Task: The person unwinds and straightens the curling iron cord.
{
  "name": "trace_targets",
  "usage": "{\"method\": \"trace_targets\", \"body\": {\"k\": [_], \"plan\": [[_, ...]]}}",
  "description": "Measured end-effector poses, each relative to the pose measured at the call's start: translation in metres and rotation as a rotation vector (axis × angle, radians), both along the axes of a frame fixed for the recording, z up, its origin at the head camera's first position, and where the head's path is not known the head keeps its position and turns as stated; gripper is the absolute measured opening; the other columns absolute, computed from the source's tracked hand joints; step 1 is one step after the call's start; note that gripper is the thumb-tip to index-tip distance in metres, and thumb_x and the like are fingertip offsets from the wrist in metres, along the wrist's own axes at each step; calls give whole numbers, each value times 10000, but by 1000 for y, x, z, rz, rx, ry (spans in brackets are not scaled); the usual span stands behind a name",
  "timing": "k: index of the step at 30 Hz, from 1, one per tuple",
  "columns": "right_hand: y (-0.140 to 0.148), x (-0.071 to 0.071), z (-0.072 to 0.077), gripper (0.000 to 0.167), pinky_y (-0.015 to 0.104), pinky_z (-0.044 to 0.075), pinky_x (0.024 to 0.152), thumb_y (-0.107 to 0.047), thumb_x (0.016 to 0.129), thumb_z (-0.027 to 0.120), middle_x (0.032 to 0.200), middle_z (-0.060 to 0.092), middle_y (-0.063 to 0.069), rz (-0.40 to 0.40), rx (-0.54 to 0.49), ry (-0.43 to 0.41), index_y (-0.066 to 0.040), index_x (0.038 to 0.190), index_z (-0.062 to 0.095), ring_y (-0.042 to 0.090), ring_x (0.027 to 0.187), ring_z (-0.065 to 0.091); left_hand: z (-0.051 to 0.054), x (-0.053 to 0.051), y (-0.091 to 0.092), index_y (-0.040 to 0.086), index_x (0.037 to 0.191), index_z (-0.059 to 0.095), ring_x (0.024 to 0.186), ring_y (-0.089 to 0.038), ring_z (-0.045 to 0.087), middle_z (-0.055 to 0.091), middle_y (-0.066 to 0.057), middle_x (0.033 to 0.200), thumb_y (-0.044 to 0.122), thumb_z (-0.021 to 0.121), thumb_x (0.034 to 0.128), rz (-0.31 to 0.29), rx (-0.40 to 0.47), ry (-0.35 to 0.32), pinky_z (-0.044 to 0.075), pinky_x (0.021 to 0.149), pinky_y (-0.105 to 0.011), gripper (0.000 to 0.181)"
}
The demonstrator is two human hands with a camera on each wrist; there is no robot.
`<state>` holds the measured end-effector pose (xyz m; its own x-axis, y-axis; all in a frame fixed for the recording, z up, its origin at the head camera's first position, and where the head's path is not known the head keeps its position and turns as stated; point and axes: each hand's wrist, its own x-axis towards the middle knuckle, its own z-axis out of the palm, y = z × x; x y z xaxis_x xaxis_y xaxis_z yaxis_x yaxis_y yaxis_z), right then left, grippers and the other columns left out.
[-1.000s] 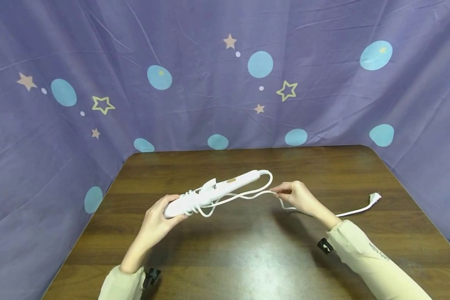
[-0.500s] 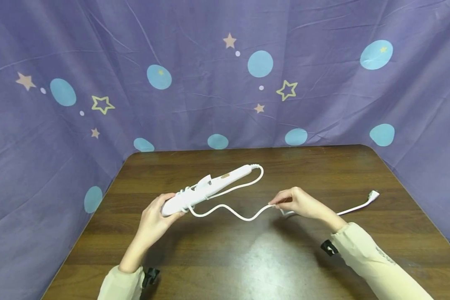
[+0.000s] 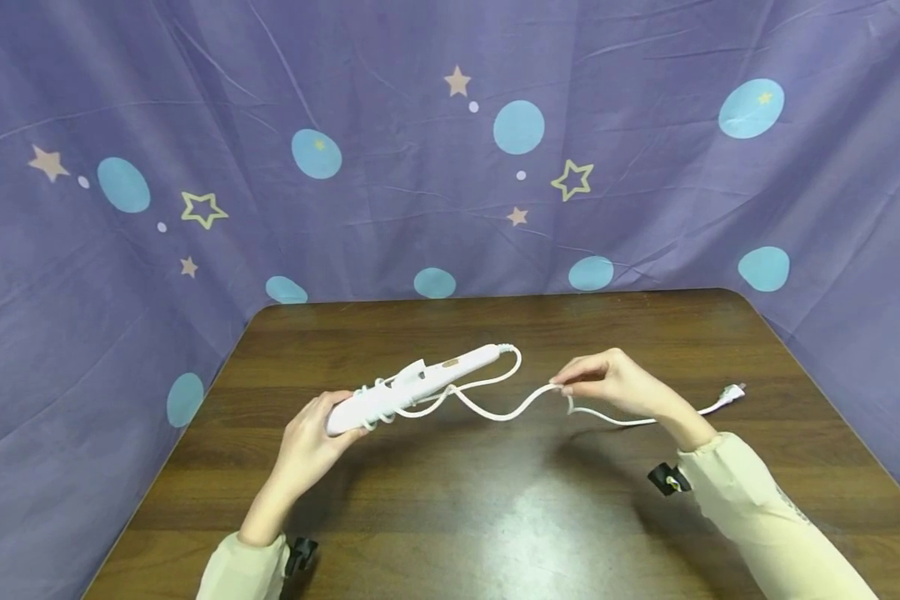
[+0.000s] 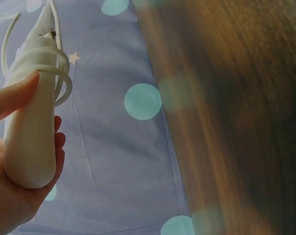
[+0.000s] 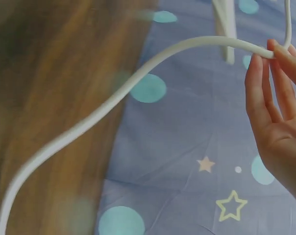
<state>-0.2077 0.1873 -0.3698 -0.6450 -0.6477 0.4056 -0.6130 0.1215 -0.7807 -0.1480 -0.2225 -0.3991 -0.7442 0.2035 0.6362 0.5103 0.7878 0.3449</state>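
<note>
A long white appliance (image 3: 461, 364) with a raised lever is held above the table, tilted up to the right. My left hand (image 3: 305, 442) grips its rounded lower end; in the left wrist view the thumb presses on the white body (image 4: 33, 142) beside loops of cord (image 4: 45, 68). My right hand (image 3: 622, 387) pinches the white cord (image 3: 502, 417) between thumb and fingertips, and the right wrist view shows the cord (image 5: 109, 103) running from those fingers (image 5: 280, 93). Several turns of cord circle the appliance. The plug (image 3: 731, 394) lies at the right.
The brown wooden table (image 3: 457, 517) reaches back to a purple curtain (image 3: 420, 167) with stars and blue spots. Black straps or mounts show below both wrists, beside the cream sleeves (image 3: 757, 508).
My right hand has moved slightly right and, lately, up with the cord. The stretch of cord between the hands has loosened from the appliance, and the plug has shifted left. My left hand keeps its grip.
</note>
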Motion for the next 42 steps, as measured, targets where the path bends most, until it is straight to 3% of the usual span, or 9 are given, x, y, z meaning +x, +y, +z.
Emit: {"method": "trace_targets", "body": {"k": [11, 14, 15, 20, 21, 22, 30, 38, 42], "plan": [[-1, -13, 22, 230, 248, 483, 682, 5, 792, 614, 844, 672, -24, -257, -137, -163, 120, 990, 604, 145, 731, 624, -2, 0, 0, 57, 952, 595, 723, -149, 539, 630, -45, 839, 138, 832, 494, -56, -45, -10, 417, 614, -336, 522], [-2, -18, 18, 267, 264, 491, 659, -93, 786, 650, 861, 675, 69, -277, -229, -161, 81, 987, 625, 164, 728, 634, -2, 1, 0, 62, 952, 596, 729, -135, 531, 628, -32, 843, 125, 834, 487, -73, -50, -21, 413, 615, -325, 526], [6, -35, 0, 268, 262, 491, 666, -114, 787, 654, 882, 673, 84, -243, -284, -175, 53, 996, 635, 162, 756, 636, -2, 1, 1, 63, 954, 596, 728, -130, 527, 628, -27, 843, 123, 833, 488, -79, -53, -25, 411, 614, -320, 527], [4, -36, 0, 282, 267, 495, 662, -116, 773, 670, 883, 668, 135, -242, -387, -206, 58, 993, 635, 145, 791, 641, -3, 2, 1, 62, 955, 593, 729, -112, 519, 620, -18, 840, 104, 831, 489, -97, -64, -38, 410, 615, -309, 525], [4, -35, 1, 275, 272, 495, 663, -86, 778, 659, 877, 671, 126, -247, -386, -209, 79, 995, 625, 137, 791, 641, -3, 3, 2, 59, 955, 592, 731, -112, 520, 619, -20, 840, 100, 830, 489, -99, -64, -38, 411, 616, -310, 525], [-4, -19, 19, 282, 277, 496, 652, -66, 776, 655, 859, 673, 124, -294, -357, -201, 112, 989, 610, 131, 772, 643, -3, 3, 2, 58, 956, 592, 734, -111, 521, 618, -21, 842, 97, 829, 490, -102, -61, -39, 413, 618, -311, 525], [-4, -16, 19, 274, 242, 492, 651, 56, 795, 587, 813, 675, -60, -381, -282, -236, 204, 1020, 535, 58, 752, 631, -1, 4, 1, 62, 972, 591, 741, -101, 519, 613, -8, 853, 73, 822, 499, -125, -20, -29, 414, 627, -303, 526], [-5, -21, 3, 233, 294, 497, 659, 52, 794, 587, 913, 621, 266, -407, -141, -188, 163, 999, 579, 39, 720, 616, 2, 5, 0, 55, 959, 600, 758, -126, 536, 615, -28, 854, 68, 822, 496, -104, 21, -21, 423, 647, -314, 514], [-4, -20, -6, 210, 236, 490, 648, 69, 795, 575, 934, 607, 287, -394, -61, -148, 144, 990, 597, 38, 738, 598, 3, 6, 0, 52, 953, 602, 757, -139, 542, 622, -46, 856, 70, 825, 489, -84, 35, -18, 421, 654, -318, 516]]}}
